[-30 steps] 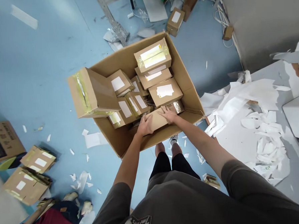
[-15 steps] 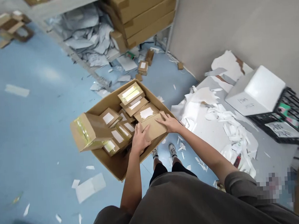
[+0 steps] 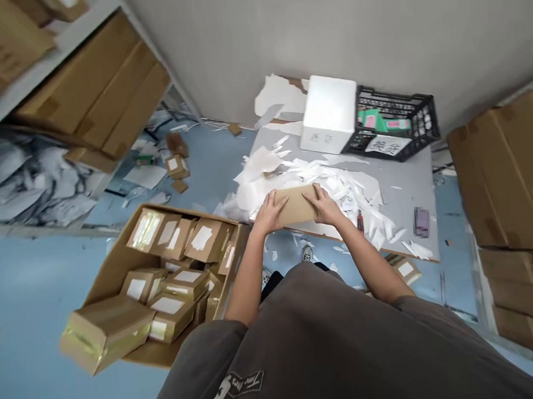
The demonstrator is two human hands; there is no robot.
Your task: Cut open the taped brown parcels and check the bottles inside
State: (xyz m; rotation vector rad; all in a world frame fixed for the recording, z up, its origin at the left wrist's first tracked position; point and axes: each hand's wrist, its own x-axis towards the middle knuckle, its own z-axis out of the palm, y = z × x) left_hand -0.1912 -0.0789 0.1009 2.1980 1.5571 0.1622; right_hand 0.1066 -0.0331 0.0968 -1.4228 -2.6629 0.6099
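Observation:
A small brown cardboard box is held between my two hands, over the near edge of a grey table. My left hand grips its left end, thumb on top. On the opposite end, my right hand is closed the same way. To my left stands a large open carton filled with several smaller taped boxes, many bearing white labels. One bigger taped box leans over the carton's near left edge.
Torn white paper scraps cover the table, with a red-handled tool among them. Behind stand a white foam box and a black crate. Shelving with long cartons is at left; stacked cartons stand at right.
My hands have lifted the small cardboard box out of the large carton and carried it right to the table. The view has turned right, so the carton now sits at lower left.

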